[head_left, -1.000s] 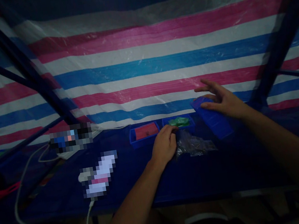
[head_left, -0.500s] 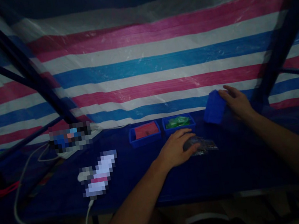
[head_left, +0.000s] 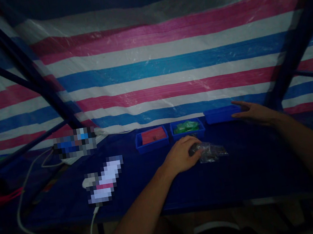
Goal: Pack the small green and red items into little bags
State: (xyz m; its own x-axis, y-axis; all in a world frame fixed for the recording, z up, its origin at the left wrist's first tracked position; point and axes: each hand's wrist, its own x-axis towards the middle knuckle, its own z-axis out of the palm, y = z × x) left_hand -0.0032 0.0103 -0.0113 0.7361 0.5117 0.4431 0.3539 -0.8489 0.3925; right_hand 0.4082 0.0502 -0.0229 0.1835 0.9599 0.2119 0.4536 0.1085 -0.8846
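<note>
My left hand [head_left: 182, 154] lies over a clear plastic bag [head_left: 212, 152] with dark contents, its fingers curled round the bag's left end. At the back of the blue table, my right hand [head_left: 255, 112] grips the right end of a blue plastic bin [head_left: 218, 115] between thumb and fingers. That bin looks roughly level, and its inside is hidden from me. Left of it stands a blue bin [head_left: 174, 134] holding green plastic packets [head_left: 187, 126]. Another blue bin [head_left: 149, 147] with a pink-red stack [head_left: 153, 135] is beside that one.
A phone [head_left: 107, 180] with a white cable lies on the table's left, beside a round pale object [head_left: 90, 181]. Behind it are a white power strip [head_left: 87, 148] and a blurred-out device. Blue frame posts and a striped tarp [head_left: 166, 66] close off the back.
My right hand has lowered the tilted blue bin and brought it level, a little left and beside the green-filled bin. My left hand has shifted slightly left on the bag.
</note>
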